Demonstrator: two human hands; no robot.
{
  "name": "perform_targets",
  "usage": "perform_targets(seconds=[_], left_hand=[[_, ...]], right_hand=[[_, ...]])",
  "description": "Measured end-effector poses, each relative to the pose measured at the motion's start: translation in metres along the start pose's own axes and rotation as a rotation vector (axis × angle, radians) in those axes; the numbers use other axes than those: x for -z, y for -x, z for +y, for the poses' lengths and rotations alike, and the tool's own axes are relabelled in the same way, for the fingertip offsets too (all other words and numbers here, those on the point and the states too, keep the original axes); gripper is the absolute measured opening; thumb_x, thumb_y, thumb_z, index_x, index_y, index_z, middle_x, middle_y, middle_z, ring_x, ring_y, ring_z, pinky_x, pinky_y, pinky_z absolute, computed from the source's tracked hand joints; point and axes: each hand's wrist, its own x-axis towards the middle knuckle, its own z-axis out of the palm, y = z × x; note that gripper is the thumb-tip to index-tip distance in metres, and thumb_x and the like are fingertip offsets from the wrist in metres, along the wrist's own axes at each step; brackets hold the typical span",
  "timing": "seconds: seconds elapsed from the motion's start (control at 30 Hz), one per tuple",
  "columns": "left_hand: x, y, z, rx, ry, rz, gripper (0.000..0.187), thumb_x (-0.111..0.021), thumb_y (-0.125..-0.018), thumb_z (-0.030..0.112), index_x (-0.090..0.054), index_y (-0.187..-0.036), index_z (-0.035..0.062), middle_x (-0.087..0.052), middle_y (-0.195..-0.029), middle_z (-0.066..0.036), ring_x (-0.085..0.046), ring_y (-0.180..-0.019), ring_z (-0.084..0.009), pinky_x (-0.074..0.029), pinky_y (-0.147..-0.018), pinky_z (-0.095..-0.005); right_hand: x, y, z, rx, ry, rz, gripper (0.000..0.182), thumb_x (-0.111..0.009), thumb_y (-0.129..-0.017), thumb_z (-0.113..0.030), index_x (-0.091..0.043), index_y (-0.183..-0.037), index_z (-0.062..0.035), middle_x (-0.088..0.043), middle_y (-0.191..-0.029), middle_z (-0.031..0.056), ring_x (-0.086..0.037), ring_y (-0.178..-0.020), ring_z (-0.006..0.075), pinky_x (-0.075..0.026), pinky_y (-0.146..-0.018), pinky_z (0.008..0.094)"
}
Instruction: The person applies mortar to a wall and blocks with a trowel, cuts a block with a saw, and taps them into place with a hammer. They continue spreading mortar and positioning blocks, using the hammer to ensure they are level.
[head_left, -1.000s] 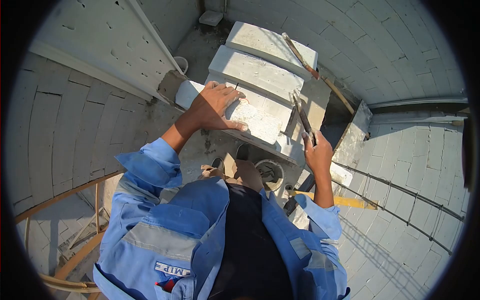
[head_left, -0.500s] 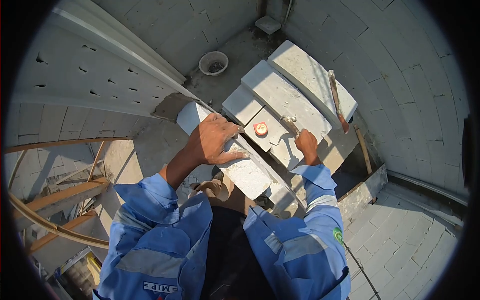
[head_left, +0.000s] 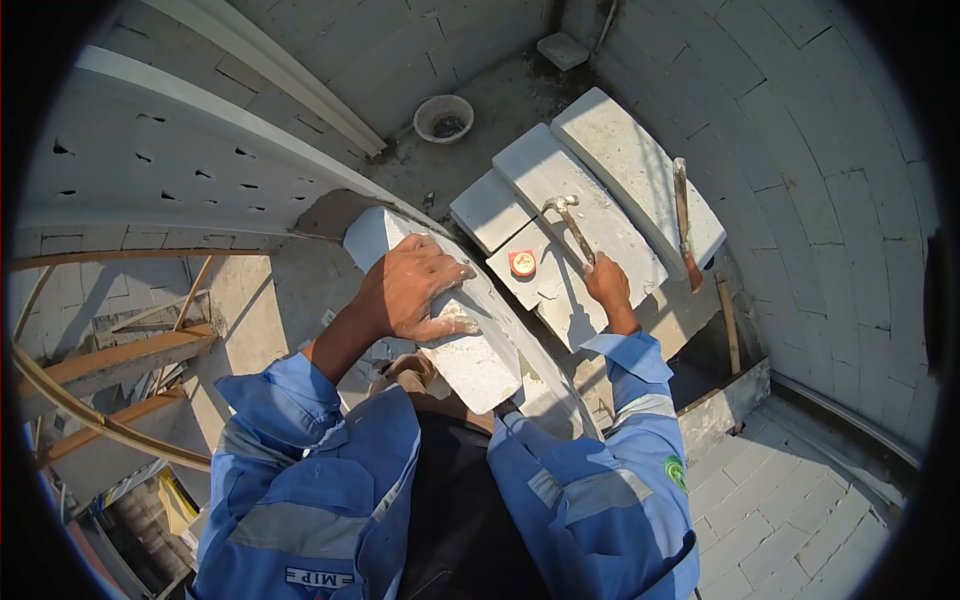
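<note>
My left hand [head_left: 415, 288] is wrapped over a white lightweight concrete block [head_left: 478, 368] in front of my body, with the thumb on its near face and the fingers over its top. A long narrow grey edge runs along the block's far side. In my right hand [head_left: 609, 284] is a claw hammer [head_left: 578, 230], gripped by the handle with its metal head raised above the pale blocks. Close to the hammer, a red tape measure [head_left: 522, 264] rests on a block [head_left: 545, 290].
A trowel-like tool with a wooden handle [head_left: 682, 205] lies across the farthest large block [head_left: 630, 150]. A round bucket [head_left: 443, 119] stands on the floor beyond. Block walls [head_left: 800, 130] enclose the right side. Wooden beams [head_left: 120, 365] cross the lower left.
The hammer has swung up and away from my body, its head now farther out over the blocks. My left hand stays on the block. The view has shifted slightly.
</note>
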Motion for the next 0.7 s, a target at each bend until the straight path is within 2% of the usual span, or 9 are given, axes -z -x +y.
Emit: perform_targets(seconds=[0.1, 0.23, 0.33, 0.4, 0.47, 0.57, 0.63, 0.67, 0.7], left_hand=[[0.001, -0.002, -0.003, -0.009, -0.006, 0.01, 0.062, -0.071, -0.076, 0.062, -0.069, -0.104, 0.0067, -0.069, -0.09, -0.011, -0.062, -0.085, -0.0289, -0.045, -0.085, -0.0398], [-0.002, 0.002, -0.004, -0.039, 0.038, 0.056, 0.062, -0.075, -0.072, 0.059, -0.069, -0.106, 0.0074, -0.067, -0.088, -0.009, -0.062, -0.085, -0.0283, -0.045, -0.085, -0.0416], [0.0, 0.001, -0.002, -0.027, 0.03, 0.014, 0.061, -0.075, -0.074, 0.059, -0.069, -0.106, 0.007, -0.067, -0.088, -0.009, -0.063, -0.086, -0.028, -0.046, -0.088, -0.0414], [-0.008, 0.003, -0.006, -0.037, 0.034, 0.044, 0.062, -0.075, -0.074, 0.059, -0.068, -0.106, 0.007, -0.068, -0.089, -0.009, -0.064, -0.087, -0.0281, -0.046, -0.089, -0.0415], [-0.009, 0.004, -0.009, -0.062, 0.044, 0.072, 0.062, -0.075, -0.074, 0.059, -0.068, -0.106, 0.0069, -0.068, -0.089, -0.01, -0.064, -0.088, -0.0282, -0.046, -0.091, -0.0416], [-0.008, 0.005, -0.011, -0.091, 0.074, 0.042, 0.063, -0.075, -0.074, 0.06, -0.068, -0.107, 0.007, -0.068, -0.09, -0.01, -0.064, -0.09, -0.0287, -0.046, -0.093, -0.042], [-0.009, 0.005, -0.012, -0.107, 0.08, 0.12, 0.071, -0.071, -0.074, 0.067, -0.069, -0.107, 0.0049, -0.069, -0.092, -0.014, -0.065, -0.091, -0.031, -0.045, -0.095, -0.0411], [-0.005, 0.006, -0.01, -0.129, 0.1, 0.173, 0.062, -0.077, -0.073, 0.058, -0.068, -0.108, 0.0072, -0.068, -0.093, -0.01, -0.065, -0.093, -0.0291, -0.044, -0.099, -0.0458], [-0.007, 0.006, -0.011, -0.162, 0.116, 0.164, 0.062, -0.077, -0.073, 0.058, -0.068, -0.108, 0.0072, -0.068, -0.093, -0.01, -0.065, -0.093, -0.0291, -0.044, -0.099, -0.0458]], right_hand=[[0.021, -0.02, 0.004, 0.052, 0.045, 0.11, 0.05, -0.066, -0.09, -0.041, -0.058, -0.12, -0.0014, -0.067, -0.106, 0.027, -0.064, -0.104, 0.042, -0.05, -0.089, 0.0517], [0.066, -0.005, 0.001, -0.144, 0.229, 0.074, 0.083, -0.069, -0.084, -0.058, -0.048, -0.14, -0.0002, -0.065, -0.119, 0.0264, -0.063, -0.114, 0.0388, -0.048, -0.097, 0.0478], [0.055, 0.018, 0.031, -0.061, 0.108, 0.066, 0.082, -0.069, -0.084, -0.058, -0.052, -0.135, 0.0032, -0.063, -0.123, 0.029, -0.06, -0.118, 0.0408, -0.047, -0.099, 0.0461], [0.043, 0.052, 0.051, 0.096, -0.214, 0.14, 0.077, -0.07, -0.085, -0.056, -0.058, -0.129, 0.0058, -0.062, -0.124, 0.0309, -0.059, -0.119, 0.0421, -0.046, -0.1, 0.0448], [0.044, 0.104, 0.055, 0.094, -0.248, 0.168, 0.072, -0.069, -0.086, -0.053, -0.06, -0.125, 0.007, -0.063, -0.12, 0.0314, -0.061, -0.116, 0.0416, -0.047, -0.098, 0.0434], [0.056, 0.205, 0.042, -0.219, -0.317, 0.125, 0.07, -0.068, -0.088, -0.049, -0.058, -0.129, 0.0067, -0.065, -0.116, 0.0306, -0.065, -0.109, 0.0388, -0.049, -0.094, 0.0433], [0.016, 0.261, 0.083, -0.249, -0.27, 0.278, 0.065, -0.068, -0.089, -0.045, -0.058, -0.131, 0.0037, -0.065, -0.117, 0.0305, -0.065, -0.109, 0.0384, -0.049, -0.094, 0.0428], [0.028, 0.294, 0.064, -0.401, -0.321, 0.232, 0.063, -0.071, -0.088, -0.04, -0.057, -0.132, 0.0027, -0.065, -0.119, 0.0294, -0.065, -0.11, 0.0382, -0.049, -0.095, 0.0422], [0.019, 0.32, 0.065, -0.435, -0.325, 0.248, 0.063, -0.071, -0.088, -0.04, -0.057, -0.132, 0.0027, -0.065, -0.119, 0.0294, -0.065, -0.11, 0.0382, -0.049, -0.095, 0.0422]])
